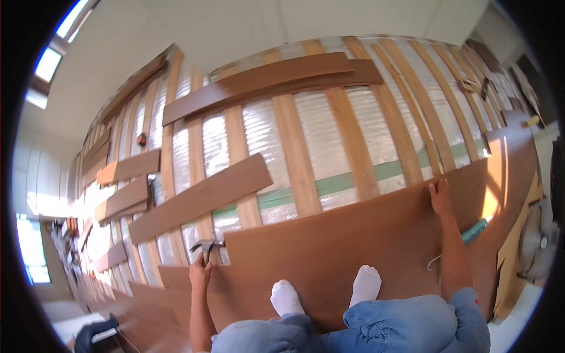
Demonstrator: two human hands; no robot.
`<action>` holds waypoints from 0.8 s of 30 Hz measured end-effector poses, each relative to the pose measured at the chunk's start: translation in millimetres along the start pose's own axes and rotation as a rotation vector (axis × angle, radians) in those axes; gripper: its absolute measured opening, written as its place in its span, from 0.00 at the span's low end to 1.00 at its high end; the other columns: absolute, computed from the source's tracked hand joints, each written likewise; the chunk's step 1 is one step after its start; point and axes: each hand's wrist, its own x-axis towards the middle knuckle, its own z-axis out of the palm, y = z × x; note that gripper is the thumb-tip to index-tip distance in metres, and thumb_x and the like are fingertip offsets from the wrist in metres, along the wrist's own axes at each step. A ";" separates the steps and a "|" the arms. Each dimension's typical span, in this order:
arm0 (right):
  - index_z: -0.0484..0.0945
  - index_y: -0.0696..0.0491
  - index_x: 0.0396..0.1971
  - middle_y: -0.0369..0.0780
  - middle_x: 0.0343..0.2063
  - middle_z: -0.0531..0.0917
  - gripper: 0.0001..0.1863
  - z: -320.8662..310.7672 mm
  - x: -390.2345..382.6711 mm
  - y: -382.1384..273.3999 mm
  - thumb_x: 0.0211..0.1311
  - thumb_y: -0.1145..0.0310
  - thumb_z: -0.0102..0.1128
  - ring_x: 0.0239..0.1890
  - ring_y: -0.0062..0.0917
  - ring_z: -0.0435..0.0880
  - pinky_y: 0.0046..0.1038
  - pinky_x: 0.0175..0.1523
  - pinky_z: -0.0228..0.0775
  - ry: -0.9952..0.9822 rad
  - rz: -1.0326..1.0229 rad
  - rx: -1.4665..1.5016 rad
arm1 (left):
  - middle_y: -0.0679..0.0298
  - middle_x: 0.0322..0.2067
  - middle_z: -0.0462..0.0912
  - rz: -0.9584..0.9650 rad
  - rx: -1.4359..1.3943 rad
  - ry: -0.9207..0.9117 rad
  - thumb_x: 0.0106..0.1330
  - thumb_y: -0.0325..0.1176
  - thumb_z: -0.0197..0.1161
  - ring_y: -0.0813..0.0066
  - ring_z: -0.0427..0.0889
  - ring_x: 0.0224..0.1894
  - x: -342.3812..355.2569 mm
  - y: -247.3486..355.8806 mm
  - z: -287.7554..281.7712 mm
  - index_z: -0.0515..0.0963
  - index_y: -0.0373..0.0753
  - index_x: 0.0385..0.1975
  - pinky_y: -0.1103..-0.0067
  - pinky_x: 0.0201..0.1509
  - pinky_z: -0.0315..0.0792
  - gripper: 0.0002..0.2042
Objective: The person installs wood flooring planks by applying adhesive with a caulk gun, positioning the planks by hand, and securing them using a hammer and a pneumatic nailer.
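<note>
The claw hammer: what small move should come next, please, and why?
Perhaps a light rightward tap on the short end of the laid floorboard: the left hand holds the claw hammer with its head beside that end, and the right hand rests farther right along the long edge.

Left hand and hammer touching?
Touching. The head view shows the left hand closed around the handle of the hammer, just below its metal head.

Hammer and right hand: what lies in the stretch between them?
Bare brown flooring lies between the hammer and right hand, in the head view.
</note>
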 end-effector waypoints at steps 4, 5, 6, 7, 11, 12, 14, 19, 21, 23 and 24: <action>0.51 0.64 0.79 0.55 0.81 0.46 0.47 8.7 -5.7 24.6 0.80 0.38 0.40 0.83 0.48 0.43 0.42 0.85 0.36 0.001 0.008 -0.121 | 0.46 0.46 0.88 0.074 0.079 0.002 0.62 0.38 0.69 0.44 0.86 0.51 16.0 8.6 0.8 0.77 0.45 0.66 0.60 0.54 0.79 0.29; 0.50 0.64 0.79 0.55 0.81 0.46 0.47 10.1 -8.9 21.6 0.80 0.37 0.40 0.83 0.47 0.43 0.42 0.85 0.36 -0.008 0.009 -0.186 | 0.46 0.48 0.88 0.053 0.027 0.010 0.62 0.37 0.70 0.45 0.86 0.52 11.1 10.7 -1.4 0.77 0.45 0.66 0.61 0.55 0.79 0.29; 0.50 0.64 0.79 0.55 0.81 0.46 0.47 11.6 -11.8 13.0 0.80 0.37 0.40 0.83 0.47 0.43 0.42 0.85 0.36 -0.019 -0.018 -0.194 | 0.46 0.47 0.88 -0.001 -0.029 0.021 0.62 0.37 0.70 0.46 0.87 0.51 7.8 1.3 -2.0 0.78 0.45 0.66 0.62 0.55 0.79 0.29; 0.51 0.63 0.79 0.54 0.81 0.46 0.47 14.5 -14.8 5.2 0.81 0.37 0.39 0.83 0.47 0.44 0.41 0.85 0.36 -0.013 -0.023 -0.157 | 0.45 0.46 0.88 -0.051 -0.083 0.032 0.62 0.37 0.70 0.46 0.87 0.50 3.9 -6.0 -2.4 0.78 0.45 0.65 0.62 0.55 0.79 0.28; 0.60 0.62 0.77 0.55 0.78 0.58 0.41 17.7 -36.8 -34.5 0.82 0.41 0.41 0.81 0.48 0.53 0.40 0.83 0.43 0.032 -0.054 -0.079 | 0.45 0.45 0.88 -0.126 -0.296 0.131 0.62 0.36 0.70 0.49 0.88 0.48 -11.7 6.0 9.5 0.78 0.45 0.65 0.64 0.55 0.79 0.28; 0.60 0.62 0.77 0.55 0.78 0.58 0.41 12.5 -48.6 -51.4 0.82 0.41 0.41 0.81 0.48 0.53 0.40 0.83 0.43 0.027 -0.072 -0.083 | 0.46 0.44 0.89 -0.058 -0.332 0.144 0.63 0.36 0.69 0.50 0.89 0.48 -12.0 23.0 12.3 0.77 0.44 0.66 0.64 0.54 0.79 0.28; 0.68 0.61 0.72 0.54 0.72 0.70 0.34 -0.6 -77.5 -94.6 0.83 0.46 0.44 0.75 0.47 0.67 0.38 0.80 0.54 0.038 -0.194 0.274 | 0.47 0.46 0.89 -0.020 -0.426 0.060 0.66 0.37 0.68 0.52 0.88 0.49 -7.7 84.4 13.8 0.75 0.42 0.68 0.65 0.56 0.79 0.28; 0.72 0.60 0.70 0.49 0.68 0.77 0.30 53.5 -173.5 -242.3 0.85 0.50 0.44 0.69 0.38 0.76 0.34 0.74 0.64 -0.221 -0.549 0.640 | 0.48 0.71 0.71 0.262 -0.592 -0.211 0.72 0.35 0.64 0.59 0.71 0.73 -24.7 164.7 40.5 0.60 0.34 0.77 0.67 0.75 0.65 0.35; 0.72 0.60 0.69 0.49 0.67 0.77 0.30 67.6 -201.4 -282.6 0.85 0.51 0.43 0.69 0.35 0.77 0.33 0.73 0.65 -0.467 -0.626 0.787 | 0.47 0.70 0.72 0.377 -0.666 -0.326 0.72 0.34 0.64 0.59 0.70 0.73 -41.3 208.0 61.9 0.57 0.33 0.78 0.66 0.76 0.65 0.37; 0.73 0.60 0.67 0.49 0.61 0.81 0.28 91.9 -204.3 -309.7 0.85 0.52 0.44 0.66 0.33 0.78 0.33 0.71 0.67 -0.775 -0.425 1.242 | 0.43 0.69 0.71 0.720 -0.639 -0.079 0.71 0.31 0.61 0.53 0.74 0.69 -36.9 247.8 148.1 0.57 0.33 0.78 0.66 0.72 0.69 0.35; 0.74 0.60 0.64 0.47 0.57 0.82 0.27 82.4 -198.9 -325.1 0.84 0.52 0.46 0.63 0.31 0.79 0.34 0.69 0.69 -0.835 -0.321 1.380 | 0.40 0.65 0.72 0.632 -0.866 -0.326 0.71 0.28 0.59 0.48 0.75 0.66 -41.3 291.4 162.4 0.57 0.35 0.78 0.64 0.70 0.71 0.35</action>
